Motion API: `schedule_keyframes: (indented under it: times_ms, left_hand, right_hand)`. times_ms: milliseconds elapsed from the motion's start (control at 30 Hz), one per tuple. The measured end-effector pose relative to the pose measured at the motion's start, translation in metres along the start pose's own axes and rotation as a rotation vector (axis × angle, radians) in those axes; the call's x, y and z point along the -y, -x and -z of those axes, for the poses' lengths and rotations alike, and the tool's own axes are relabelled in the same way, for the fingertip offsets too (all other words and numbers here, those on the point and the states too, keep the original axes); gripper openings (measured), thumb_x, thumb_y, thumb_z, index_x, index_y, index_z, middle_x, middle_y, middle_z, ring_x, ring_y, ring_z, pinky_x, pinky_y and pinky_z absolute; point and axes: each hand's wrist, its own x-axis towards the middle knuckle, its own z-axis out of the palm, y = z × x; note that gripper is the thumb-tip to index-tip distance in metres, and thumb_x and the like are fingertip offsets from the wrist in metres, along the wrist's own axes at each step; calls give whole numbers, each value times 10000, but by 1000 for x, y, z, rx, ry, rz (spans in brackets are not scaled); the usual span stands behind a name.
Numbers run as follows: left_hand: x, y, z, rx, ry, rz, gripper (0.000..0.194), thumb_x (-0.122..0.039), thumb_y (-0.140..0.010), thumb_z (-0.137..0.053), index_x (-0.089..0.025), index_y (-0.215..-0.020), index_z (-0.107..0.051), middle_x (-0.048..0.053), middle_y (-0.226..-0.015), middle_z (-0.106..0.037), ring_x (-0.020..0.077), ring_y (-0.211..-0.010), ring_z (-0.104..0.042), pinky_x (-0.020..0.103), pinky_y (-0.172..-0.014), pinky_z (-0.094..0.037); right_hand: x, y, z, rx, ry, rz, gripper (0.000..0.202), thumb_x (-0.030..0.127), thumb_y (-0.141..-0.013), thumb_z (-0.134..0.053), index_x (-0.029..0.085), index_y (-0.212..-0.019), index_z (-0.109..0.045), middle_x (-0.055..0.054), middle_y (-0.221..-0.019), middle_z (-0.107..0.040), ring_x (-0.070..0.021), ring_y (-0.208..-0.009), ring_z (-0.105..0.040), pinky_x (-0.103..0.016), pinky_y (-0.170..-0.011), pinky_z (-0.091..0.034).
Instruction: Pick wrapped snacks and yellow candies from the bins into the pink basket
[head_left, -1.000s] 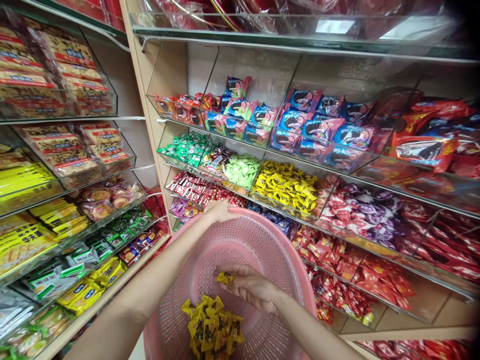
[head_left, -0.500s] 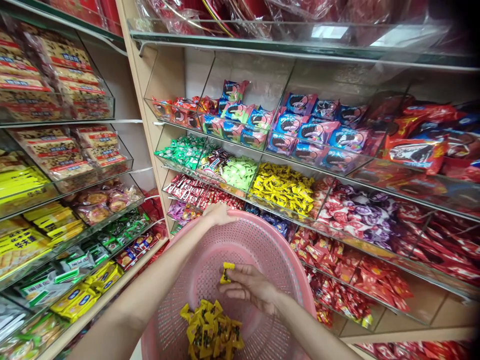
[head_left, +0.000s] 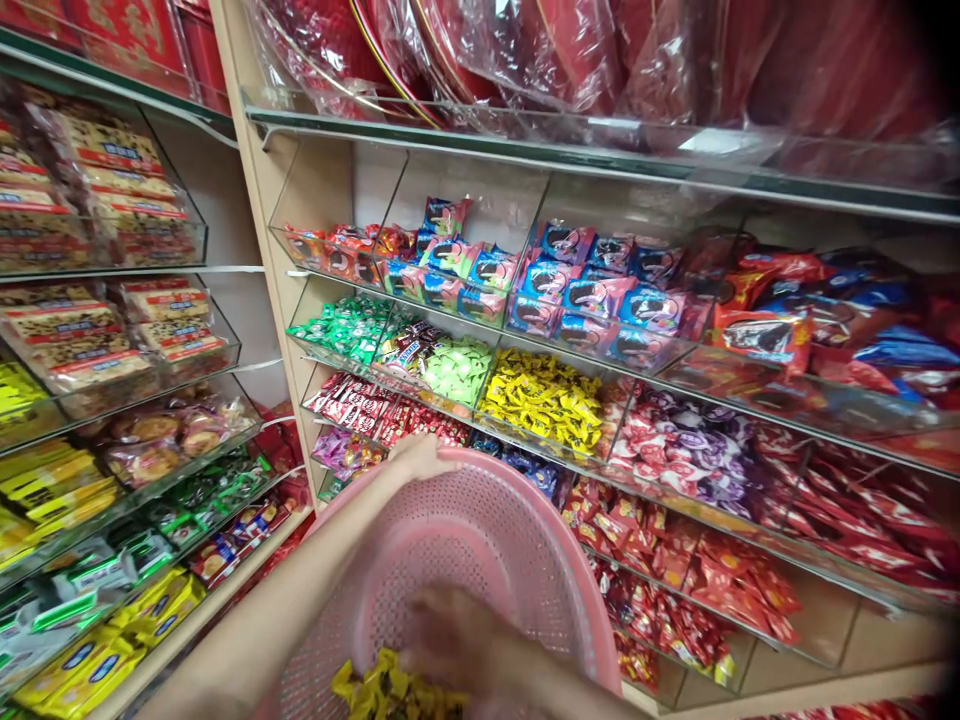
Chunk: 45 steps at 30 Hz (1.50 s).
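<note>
My left hand (head_left: 417,458) is closed over the far rim of a pink plastic basket (head_left: 577,560) with small holes in its wall. Several yellow-wrapped candies (head_left: 382,690) lie in a heap at the basket's near side. Inside the basket, right above that heap, my right hand (head_left: 450,630) is smeared by motion. Its fingers cannot be made out, nor whether a candy is in them. Beyond the rim, a shelf compartment holds more candies in the same yellow wrappers (head_left: 541,400).
Tilted clear compartments ahead hold green candies (head_left: 341,325), blue-and-pink cookie packs (head_left: 589,290), purple-and-white candies (head_left: 686,440) and red packets (head_left: 739,580). A wooden post (head_left: 251,200) divides them from the left shelves with packaged biscuits (head_left: 124,180). A glass shelf edge (head_left: 525,150) runs above.
My right hand has moved down toward the heap and blurred; the yellow candy it held no longer shows. My view has tilted up slightly. My left hand stays on the rim.
</note>
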Motion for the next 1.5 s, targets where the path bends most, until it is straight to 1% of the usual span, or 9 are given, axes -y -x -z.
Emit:
schedule_keyframes:
  times_ms: [167, 267, 333, 433, 567, 733, 1067, 1300, 1500]
  left_hand:
    - [4, 0, -2, -3, 6, 9, 605, -741, -666, -418, -194, -806, -636, 124, -866, -691, 300, -828, -644, 340, -670, -474]
    - [8, 0, -3, 1, 18, 15, 572, -724, -670, -429, -202, -780, -637, 114, -821, -693, 302, -812, -647, 345, -658, -472]
    - [11, 1, -4, 0, 27, 22, 576, -730, -665, -425, -208, -782, -641, 109, -820, -693, 301, -814, -646, 347, -661, -470]
    - [15, 2, -5, 0, 41, 34, 560, -718, -671, -425, -217, -791, -645, 101, -823, -693, 290, -813, -646, 341, -663, -468]
    - [17, 2, -6, 0, 48, 48, 513, -685, -677, -450, -220, -786, -638, 92, -802, -691, 289, -807, -646, 335, -655, -464]
    - [18, -2, -10, -2, 50, 61, 534, -717, -670, -435, -226, -761, -625, 87, -809, -688, 288, -808, -642, 332, -646, -457]
    - [17, -6, -14, 1, 64, 74, 524, -720, -664, -449, -226, -736, -607, 81, -796, -689, 276, -777, -645, 333, -643, -455]
    - [19, -10, -17, 5, 60, 80, 551, -739, -655, -441, -226, -752, -618, 93, -810, -687, 287, -787, -642, 347, -646, -461]
    - [17, -14, -16, -3, 46, 47, 545, -735, -665, -434, -228, -743, -618, 91, -807, -688, 280, -804, -642, 339, -662, -458]
  right_hand:
    - [58, -5, 109, -520, 492, 276, 358, 373, -803, -531, 236, -1133, -553, -66, -1079, -598, -225, -988, -534, -365, -875, -392]
    - [78, -13, 174, -780, 733, 221, 359, 333, -824, -499, 179, -1147, -529, -103, -1088, -566, -235, -1018, -512, -371, -890, -380]
    - [85, -22, 207, -844, 868, 84, 438, 367, -821, -505, 166, -1210, -480, -137, -1179, -505, -266, -1099, -456, -387, -915, -361]
    - [87, -41, 234, -783, 956, -135, 666, 488, -775, -545, 145, -1316, -365, -190, -1254, -444, -328, -1161, -408, -426, -915, -356]
    - [85, -67, 242, -676, 979, -190, 845, 590, -665, -622, 170, -1340, -335, -211, -1333, -366, -381, -1223, -341, -486, -937, -324]
    - [83, -87, 240, -594, 974, -242, 948, 569, -575, -708, 250, -1362, -286, -191, -1394, -274, -389, -1264, -300, -481, -926, -345]
    - [73, -97, 249, -636, 928, -129, 728, 431, -642, -705, 222, -1262, -384, -187, -1267, -438, -339, -1102, -495, -430, -836, -410]
    - [69, -92, 267, -639, 717, 27, 630, 243, -663, -676, 222, -1245, -435, -110, -1275, -501, -270, -1172, -460, -361, -939, -360]
    - [76, -85, 275, -776, 311, 54, 490, 380, -628, -700, 192, -1065, -585, -81, -1110, -602, -289, -1148, -463, -385, -934, -379]
